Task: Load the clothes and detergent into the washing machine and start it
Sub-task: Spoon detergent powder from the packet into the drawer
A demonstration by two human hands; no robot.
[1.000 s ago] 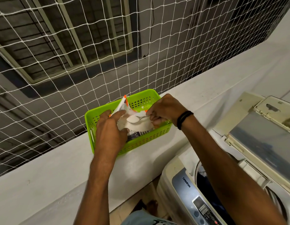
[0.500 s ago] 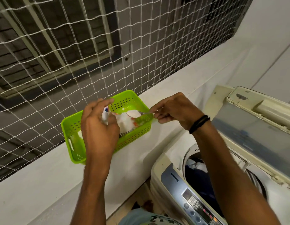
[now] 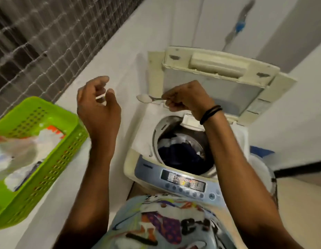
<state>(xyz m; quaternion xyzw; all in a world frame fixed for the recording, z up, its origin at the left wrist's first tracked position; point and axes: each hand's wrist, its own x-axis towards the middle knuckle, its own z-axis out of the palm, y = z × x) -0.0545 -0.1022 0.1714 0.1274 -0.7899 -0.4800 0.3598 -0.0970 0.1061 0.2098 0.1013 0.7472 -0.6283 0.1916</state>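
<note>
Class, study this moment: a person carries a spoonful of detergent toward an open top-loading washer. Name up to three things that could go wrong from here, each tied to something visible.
1. The spoon in the right hand is not yet over the drum; powder may spill onto the washer top or ledge.
2. The detergent packet lies open in the green basket; it may leak.
3. The raised lid stands close behind the hand; a bump could tip the spoon.
</note>
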